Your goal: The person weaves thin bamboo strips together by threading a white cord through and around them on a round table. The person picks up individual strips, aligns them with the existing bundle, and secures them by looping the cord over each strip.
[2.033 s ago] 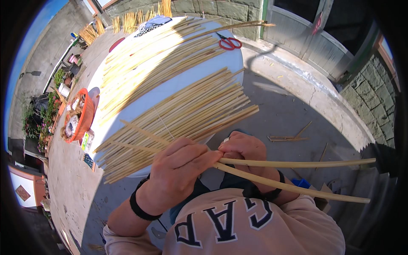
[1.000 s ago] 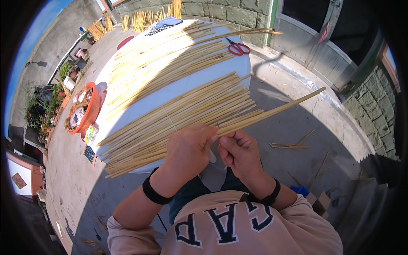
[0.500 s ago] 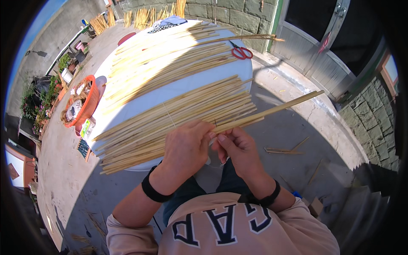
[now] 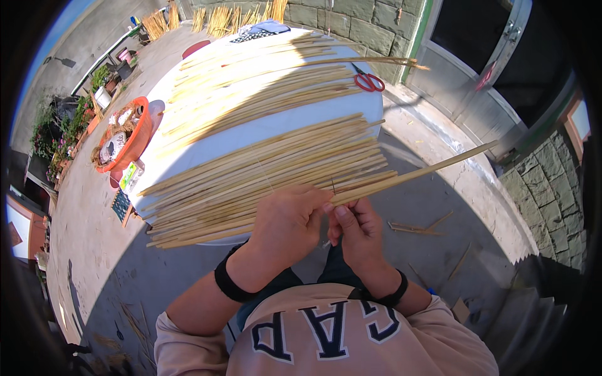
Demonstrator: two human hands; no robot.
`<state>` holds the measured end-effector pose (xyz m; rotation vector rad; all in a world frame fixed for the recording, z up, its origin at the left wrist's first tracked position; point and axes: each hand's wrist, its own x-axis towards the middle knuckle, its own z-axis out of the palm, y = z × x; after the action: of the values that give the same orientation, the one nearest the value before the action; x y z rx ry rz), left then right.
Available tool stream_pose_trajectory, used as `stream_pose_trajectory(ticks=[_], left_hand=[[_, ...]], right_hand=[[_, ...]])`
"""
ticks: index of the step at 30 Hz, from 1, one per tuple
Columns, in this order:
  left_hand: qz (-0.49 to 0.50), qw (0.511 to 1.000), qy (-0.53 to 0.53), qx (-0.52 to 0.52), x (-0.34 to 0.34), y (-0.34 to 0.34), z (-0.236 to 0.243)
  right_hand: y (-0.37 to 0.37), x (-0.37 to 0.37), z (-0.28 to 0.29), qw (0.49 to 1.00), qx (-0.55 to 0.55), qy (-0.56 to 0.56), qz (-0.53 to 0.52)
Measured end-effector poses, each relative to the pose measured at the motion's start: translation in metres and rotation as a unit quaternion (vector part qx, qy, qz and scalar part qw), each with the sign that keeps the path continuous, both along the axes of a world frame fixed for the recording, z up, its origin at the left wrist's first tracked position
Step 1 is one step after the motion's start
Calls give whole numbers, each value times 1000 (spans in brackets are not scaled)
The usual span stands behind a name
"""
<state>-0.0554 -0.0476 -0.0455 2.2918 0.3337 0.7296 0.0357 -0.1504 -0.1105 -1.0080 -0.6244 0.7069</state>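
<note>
1. On my head-camera feed, a pale stalk (image 4: pixel 433 166) slants from the worker's fingers toward the upper right, its far tip out past the edge of a white table (image 4: pixel 282 123); its near part disappears behind the left hand, and I cannot tell whether two stalks lie together there
2. The left hand (image 4: pixel 283 216), its back turned to my lens, is curled with thumb and fingertips drawn together at the stalk; its palm is hidden from me
3. The right hand (image 4: pixel 360 225) pinches the stalk between thumb and bent fingers, just beside the left fingertips, while a thin dark sliver (image 4: pixel 333 183) stands up next to the grip
4. Just beyond both hands, a broad row of stalks (image 4: pixel 313 147) covers the table's near side, with a fine pale strand (image 4: pixel 266 174) across it; red-handled scissors (image 4: pixel 370 83) rest at the far right edge
5. Beside the table at left, I see an orange basin (image 4: pixel 146 122) holding brownish clumps and a whitish, dark-printed packet (image 4: pixel 113 149); farther off stands a white bucket (image 4: pixel 103 97), its contents too small to make out
</note>
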Motion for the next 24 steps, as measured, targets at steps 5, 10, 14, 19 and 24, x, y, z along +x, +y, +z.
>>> stream_pose_trajectory(ticks=[5,10,14,19,24], left_hand=[[47,996,24,68,-7,10,-2],[62,988,22,141,-10,14,8],[46,977,24,207,-1,10,14],[73,977,-1,203,2,24,12],[79,984,42,151,6,34,20]], right_hand=[[-4,22,16,908,-156,-388,6],[-13,28,56,765,-97,-610,-185],[14,44,63,776,-41,-614,-141],[32,55,66,900,-97,-424,31],[49,69,82,896,-179,-375,156]])
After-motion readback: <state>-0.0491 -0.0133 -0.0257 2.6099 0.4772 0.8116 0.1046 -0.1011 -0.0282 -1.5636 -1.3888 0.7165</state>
